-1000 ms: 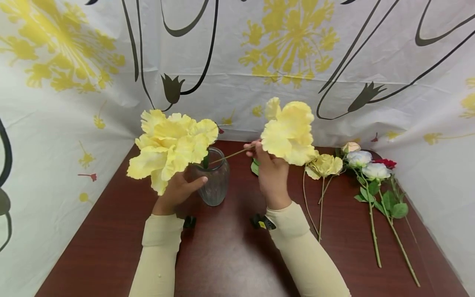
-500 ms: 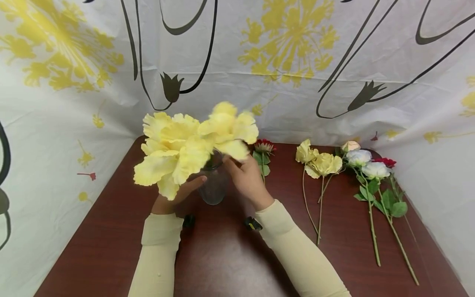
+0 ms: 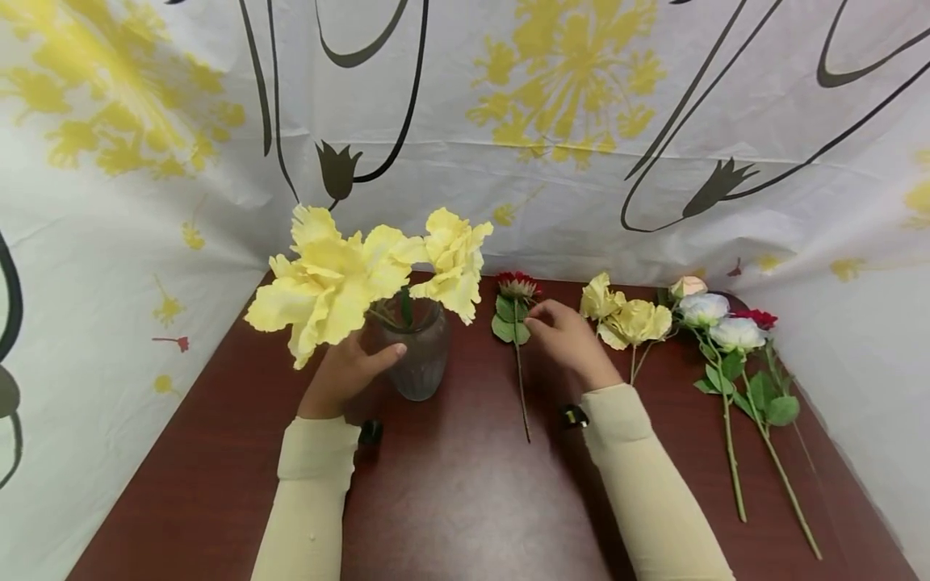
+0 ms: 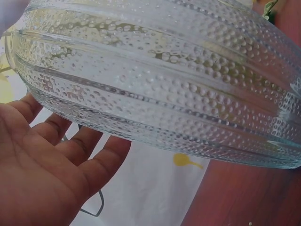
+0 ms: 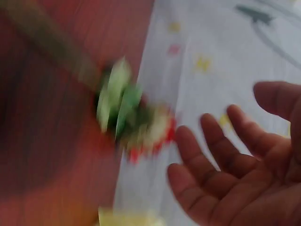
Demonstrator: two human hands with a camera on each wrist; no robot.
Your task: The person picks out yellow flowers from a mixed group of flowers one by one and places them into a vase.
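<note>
My left hand (image 3: 345,374) holds the ribbed glass vase (image 3: 421,363) from its left side, thumb across the front. In the left wrist view, the fingers (image 4: 101,157) lie along the bumpy glass (image 4: 160,84). Two big yellow flowers stand in the vase: a large ruffled bloom (image 3: 327,282) leans left over the hand, and a smaller bloom (image 3: 454,262) leans right. My right hand (image 3: 570,339) is in the air just right of a red flower (image 3: 518,284) with green leaves, lying on the table. Its fingers are spread and hold nothing in the right wrist view, where the red flower (image 5: 146,127) is blurred.
Yellow flowers (image 3: 635,323) on thin stems lie right of the right hand. Farther right are white roses (image 3: 737,332), a peach rose (image 3: 686,287) and a red flower (image 3: 759,319), long stems toward the front. A patterned cloth (image 3: 450,105) hangs behind the brown table (image 3: 436,500).
My right hand brought the smaller yellow flower to the vase and let go of it there, then moved right, beside the red flower. The left hand stayed at the vase.
</note>
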